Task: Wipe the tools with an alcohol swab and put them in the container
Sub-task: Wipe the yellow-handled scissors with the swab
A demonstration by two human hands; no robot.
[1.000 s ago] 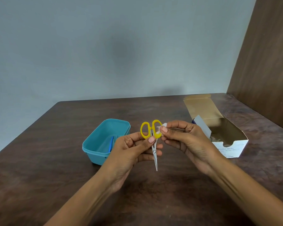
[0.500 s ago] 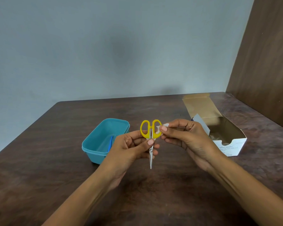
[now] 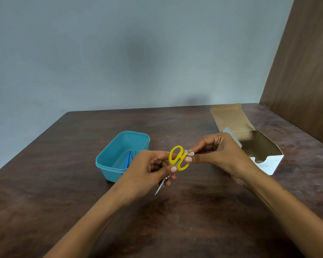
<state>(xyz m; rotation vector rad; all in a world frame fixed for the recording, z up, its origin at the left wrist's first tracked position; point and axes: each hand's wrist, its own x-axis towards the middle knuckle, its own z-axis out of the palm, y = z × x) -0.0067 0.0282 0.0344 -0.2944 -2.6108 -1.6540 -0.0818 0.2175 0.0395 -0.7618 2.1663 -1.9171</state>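
Holding the small yellow-handled scissors (image 3: 177, 159) above the middle of the dark wooden table (image 3: 45, 202), the person's left hand (image 3: 147, 170) has its fingers curled round the tool just below the handle loops, thumb pressed on the near side, so that the closed blades slant down toward 7 o'clock and the tip shows below the fingers. The right hand (image 3: 218, 153) sits at 3 o'clock of the scissors and pinches a small white alcohol swab (image 3: 190, 153) between thumb and forefinger, the swab touching the outer edge of the right handle loop. At 10 o'clock of the scissors, just beside the left hand, stands the teal plastic container (image 3: 119, 151) on the table, with a blue tool (image 3: 128, 159) lying inside it against the near wall. At 2 o'clock, behind the right hand, an open cardboard box (image 3: 265, 155) lies with its flap folded back toward the wall; its printing is too small to read fully.
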